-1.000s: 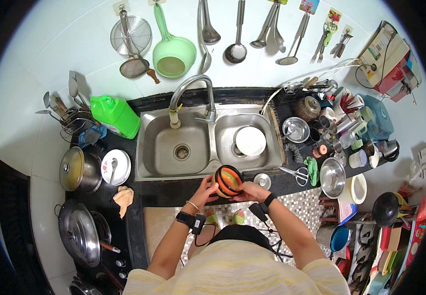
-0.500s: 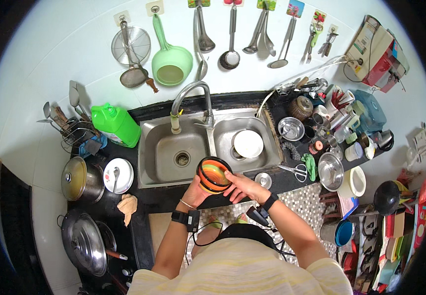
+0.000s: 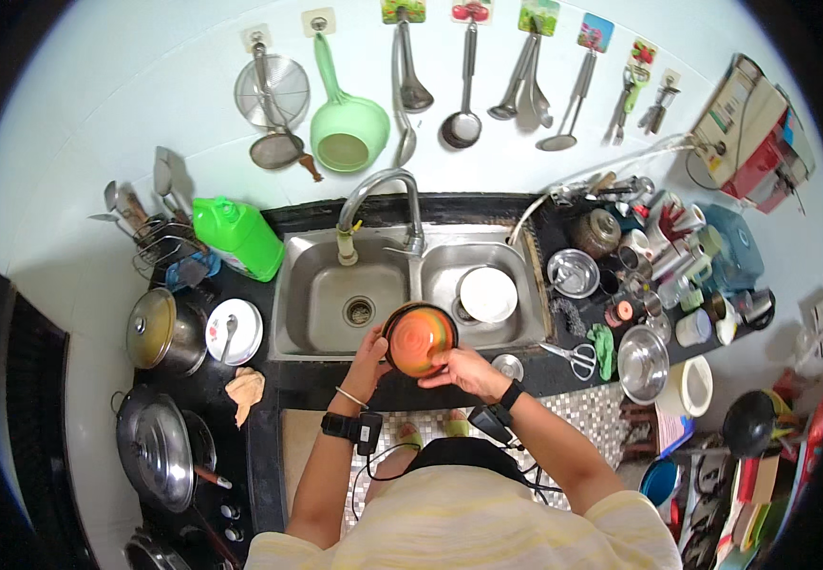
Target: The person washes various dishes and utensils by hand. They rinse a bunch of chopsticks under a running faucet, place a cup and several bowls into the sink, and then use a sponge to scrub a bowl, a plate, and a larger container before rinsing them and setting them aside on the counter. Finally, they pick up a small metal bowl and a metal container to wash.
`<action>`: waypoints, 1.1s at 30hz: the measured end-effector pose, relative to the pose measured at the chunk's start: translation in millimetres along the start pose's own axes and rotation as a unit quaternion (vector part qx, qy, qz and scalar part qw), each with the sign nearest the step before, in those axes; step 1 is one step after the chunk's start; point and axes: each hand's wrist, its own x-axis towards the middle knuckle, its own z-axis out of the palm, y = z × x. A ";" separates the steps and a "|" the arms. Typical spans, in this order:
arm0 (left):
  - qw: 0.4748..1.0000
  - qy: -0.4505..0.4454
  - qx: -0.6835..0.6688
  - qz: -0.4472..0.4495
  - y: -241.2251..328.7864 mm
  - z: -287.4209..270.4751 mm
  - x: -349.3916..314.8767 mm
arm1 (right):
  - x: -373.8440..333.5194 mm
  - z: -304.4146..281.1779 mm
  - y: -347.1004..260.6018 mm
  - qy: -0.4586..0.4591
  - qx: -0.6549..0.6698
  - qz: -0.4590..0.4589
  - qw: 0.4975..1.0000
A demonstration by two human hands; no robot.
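Note:
I hold a round orange bowl (image 3: pixel 421 342) with a black rim and coloured bands at the front edge of the sink. Its inside faces up toward me. My left hand (image 3: pixel 369 357) grips its left side, fingers partly hidden behind it. On the lower right of the rim my right hand (image 3: pixel 473 373) is closed, thumb and fingers pinching the edge. Whether a second bowl is nested beneath cannot be seen. Beyond the bowl lies the left basin (image 3: pixel 321 285) with its drain. A white bowl (image 3: pixel 488 294) rests in the right basin (image 3: pixel 444 261).
A curved faucet (image 3: pixel 411 204) stands behind the basins. To the left are a green jug (image 3: pixel 238 239), a white plate (image 3: pixel 245 318) with a spoon, and lidded pots. Scissors (image 3: pixel 577 359), a green cloth (image 3: pixel 602 350) and a steel bowl (image 3: pixel 642 365) sit on the right counter.
The orange bowl has turned in my hands, so more of its inside shows. My right hand has shifted its grip down to the lower rim. The view has moved slightly.

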 end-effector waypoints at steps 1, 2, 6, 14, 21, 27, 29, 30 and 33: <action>0.993 0.053 0.101 -0.023 6.4 2.4 2.2 | -3.7 14.2 -12.3 0.046 -0.041 -0.095 0.994; 0.973 0.106 0.198 -0.048 11.9 5.3 5.4 | -7.7 26.6 -23.9 0.091 -0.079 -0.190 0.974; 0.887 0.119 0.442 0.061 41.7 13.2 45.5 | 5.9 33.7 -66.9 0.174 -0.454 -0.432 0.760; 0.760 0.106 0.531 0.360 85.9 -11.4 96.2 | 2.9 82.9 -123.8 0.084 -0.532 -0.604 0.587; 0.804 0.091 0.475 0.346 117.4 -13.5 102.9 | 4.7 101.4 -136.7 0.060 -0.525 -0.610 0.591; 0.834 0.080 0.439 0.325 121.8 -12.1 101.9 | 6.0 101.8 -139.3 0.062 -0.534 -0.599 0.594; 0.838 0.079 0.433 0.322 125.5 -16.7 100.7 | 7.5 105.8 -138.0 0.061 -0.528 -0.602 0.595; 0.844 0.078 0.426 0.315 125.2 -17.0 102.7 | 7.0 105.3 -138.4 0.063 -0.525 -0.605 0.595; 0.855 0.081 0.409 0.309 126.3 -20.8 105.2 | 8.7 106.9 -137.0 0.069 -0.523 -0.606 0.595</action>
